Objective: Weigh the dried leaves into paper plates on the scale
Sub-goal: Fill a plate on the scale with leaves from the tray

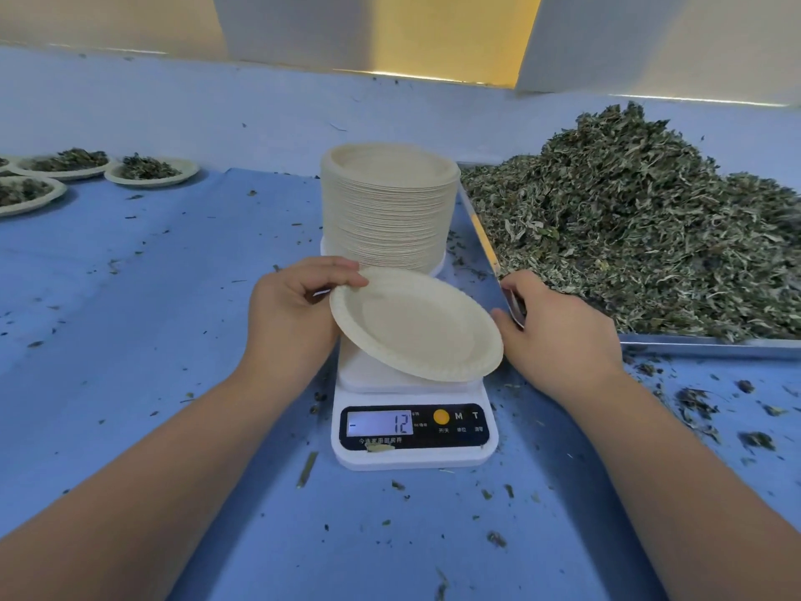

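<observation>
Fingers [342,275] of your left hand [290,314] pinch the paper plate [416,327], tilted over the scale [411,448], seemingly to seat it. Right of the scale, your right hand [559,327] curls at the tray [693,342] of dried leaves [650,227], grip unclear.

Right in front of me the scale [411,427], plate [416,325] tilted above its platform in my left hand [290,314], plate stack [388,210] just behind, tray [711,342] heaped with dried leaves [641,223] to my right, filled plates [151,169] far left
</observation>
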Demonstrator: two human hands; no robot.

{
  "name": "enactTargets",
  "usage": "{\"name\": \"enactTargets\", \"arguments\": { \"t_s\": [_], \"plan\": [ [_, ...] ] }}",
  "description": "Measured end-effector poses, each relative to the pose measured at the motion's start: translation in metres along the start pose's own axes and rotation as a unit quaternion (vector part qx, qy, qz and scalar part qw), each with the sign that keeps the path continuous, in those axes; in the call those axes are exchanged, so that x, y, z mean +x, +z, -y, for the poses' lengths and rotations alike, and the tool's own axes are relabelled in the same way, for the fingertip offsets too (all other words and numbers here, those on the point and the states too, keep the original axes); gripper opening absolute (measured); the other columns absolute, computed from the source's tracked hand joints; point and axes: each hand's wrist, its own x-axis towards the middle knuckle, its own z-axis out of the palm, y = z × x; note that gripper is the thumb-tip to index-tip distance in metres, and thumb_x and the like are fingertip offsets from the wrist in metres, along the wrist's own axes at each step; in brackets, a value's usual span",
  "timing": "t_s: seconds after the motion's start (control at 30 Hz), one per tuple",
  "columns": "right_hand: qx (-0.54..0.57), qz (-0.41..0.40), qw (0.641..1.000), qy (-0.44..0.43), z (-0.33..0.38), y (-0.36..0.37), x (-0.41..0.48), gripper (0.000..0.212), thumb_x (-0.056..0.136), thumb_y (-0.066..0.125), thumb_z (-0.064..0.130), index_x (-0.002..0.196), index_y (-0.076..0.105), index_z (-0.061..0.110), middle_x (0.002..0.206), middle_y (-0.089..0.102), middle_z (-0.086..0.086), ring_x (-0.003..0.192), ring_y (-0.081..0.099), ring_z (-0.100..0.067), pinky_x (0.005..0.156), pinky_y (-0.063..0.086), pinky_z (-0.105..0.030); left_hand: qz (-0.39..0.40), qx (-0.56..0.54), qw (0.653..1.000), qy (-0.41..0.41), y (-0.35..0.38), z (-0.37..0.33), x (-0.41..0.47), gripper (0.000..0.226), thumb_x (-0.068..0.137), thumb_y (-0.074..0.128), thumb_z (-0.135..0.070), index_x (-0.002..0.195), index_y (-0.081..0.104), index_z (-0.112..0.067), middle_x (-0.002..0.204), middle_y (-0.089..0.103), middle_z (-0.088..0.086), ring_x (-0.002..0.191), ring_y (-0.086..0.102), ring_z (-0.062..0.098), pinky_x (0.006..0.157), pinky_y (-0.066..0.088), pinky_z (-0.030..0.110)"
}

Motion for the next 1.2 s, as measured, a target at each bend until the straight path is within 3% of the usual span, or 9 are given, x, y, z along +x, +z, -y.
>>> {"name": "enactTargets", "arguments": {
  "t_s": [0.23, 0.37, 0.43, 0.5, 0.53, 0.63, 0.73, 1.0, 1.2],
  "plan": [
    [0.002, -0.006, 1.0, -0.006, 0.001, 0.0, -0.003, 0.03, 0.094, 0.052, 0.052, 0.119, 0.046, 0.037, 0.062, 0.044, 0.013, 0.058, 0.049, -0.026, 0.052, 0.036, -0.03, 0.02, 0.055, 0.997, -0.046, -0.007, 0.01, 0.004, 0.047, 0.085, 0.069, 0.014, 0.092, 0.077, -0.032, 0.093, 0.077, -0.02, 0.091, 0.073, 0.0, 0.085, 0.057, 0.015],
    [0.015, -0.014, 1.0, -0.003, 0.004, -0.004, -0.004, 0.03, 0.094, 0.055, 0.047, 0.119, 0.052, 0.032, 0.078, 0.062, 0.003, 0.065, 0.052, -0.028, 0.058, 0.037, -0.033, 0.001, 0.042, 0.994, -0.103, -0.011, 0.016, 0.007, 0.045, 0.089, 0.062, 0.017, 0.096, 0.074, -0.026, 0.098, 0.078, -0.009, 0.091, 0.074, 0.001, 0.083, 0.058, 0.016],
    [0.016, -0.025, 1.0, 0.001, 0.005, -0.005, -0.003, 0.035, 0.094, 0.055, 0.046, 0.123, 0.055, 0.025, 0.106, 0.068, -0.003, 0.089, 0.062, -0.031, 0.074, 0.043, -0.037, -0.022, 0.02, 0.991, -0.132, -0.013, 0.018, 0.008, 0.045, 0.09, 0.054, 0.021, 0.097, 0.074, -0.019, 0.099, 0.078, 0.0, 0.092, 0.075, 0.005, 0.084, 0.059, 0.016],
    [-0.028, -0.007, 0.999, 0.036, 0.006, -0.005, -0.003, 0.045, 0.096, 0.047, 0.053, 0.127, 0.053, 0.021, 0.129, 0.062, -0.006, 0.124, 0.055, -0.031, 0.098, 0.04, -0.049, -0.042, -0.005, 0.988, -0.152, -0.016, 0.019, 0.01, 0.043, 0.09, 0.05, 0.022, 0.098, 0.075, -0.013, 0.097, 0.079, 0.005, 0.092, 0.076, 0.01, 0.083, 0.059, 0.017],
    [-0.054, 0.022, 0.996, 0.067, 0.007, -0.006, -0.003, 0.05, 0.096, 0.04, 0.059, 0.126, 0.051, 0.021, 0.132, 0.06, -0.006, 0.128, 0.052, -0.031, 0.102, 0.036, -0.054, -0.05, -0.015, 0.986, -0.157, -0.017, 0.019, 0.01, 0.039, 0.09, 0.052, 0.02, 0.098, 0.075, -0.01, 0.094, 0.079, 0.005, 0.091, 0.076, 0.012, 0.081, 0.059, 0.017],
    [-0.09, 0.083, 0.987, 0.106, 0.006, -0.008, -0.004, 0.054, 0.096, 0.027, 0.067, 0.11, 0.051, 0.021, 0.093, 0.064, -0.003, 0.089, 0.061, -0.031, 0.089, 0.037, -0.051, -0.064, -0.025, 0.985, -0.157, -0.017, 0.018, 0.009, 0.028, 0.09, 0.063, 0.013, 0.092, 0.077, -0.011, 0.086, 0.079, 0.001, 0.084, 0.077, 0.013, 0.074, 0.057, 0.014],
    [-0.095, 0.081, 0.989, 0.074, 0.005, -0.01, -0.006, 0.049, 0.098, 0.029, 0.065, 0.097, 0.049, 0.021, 0.064, 0.044, 0.005, 0.067, 0.046, -0.028, 0.071, 0.033, -0.041, -0.069, -0.027, 0.986, -0.152, -0.012, 0.015, 0.003, 0.032, 0.087, 0.064, 0.013, 0.083, 0.078, -0.016, 0.081, 0.079, 0.0, 0.075, 0.075, 0.011, 0.067, 0.056, 0.013],
    [-0.06, 0.057, 0.997, 0.012, -0.006, -0.011, -0.004, 0.04, 0.097, 0.043, 0.059, 0.078, 0.042, 0.024, 0.068, 0.049, 0.004, 0.062, 0.046, -0.023, 0.051, 0.031, -0.029, -0.122, -0.073, 0.973, -0.182, -0.008, 0.012, -0.002, 0.035, 0.089, 0.05, 0.015, 0.091, 0.071, -0.012, 0.089, 0.077, 0.001, 0.077, 0.075, 0.008, 0.062, 0.054, 0.013],
    [-0.086, 0.057, 0.995, 0.009, -0.005, -0.009, -0.004, 0.037, 0.09, 0.054, 0.054, 0.114, 0.049, 0.025, 0.097, 0.06, 0.001, 0.091, 0.056, -0.029, 0.06, 0.035, -0.033, -0.121, -0.085, 0.968, -0.203, -0.008, 0.012, 0.0, 0.031, 0.09, 0.047, 0.011, 0.093, 0.07, -0.01, 0.087, 0.077, 0.003, 0.071, 0.073, 0.008, 0.058, 0.054, 0.016]
  ]
}}
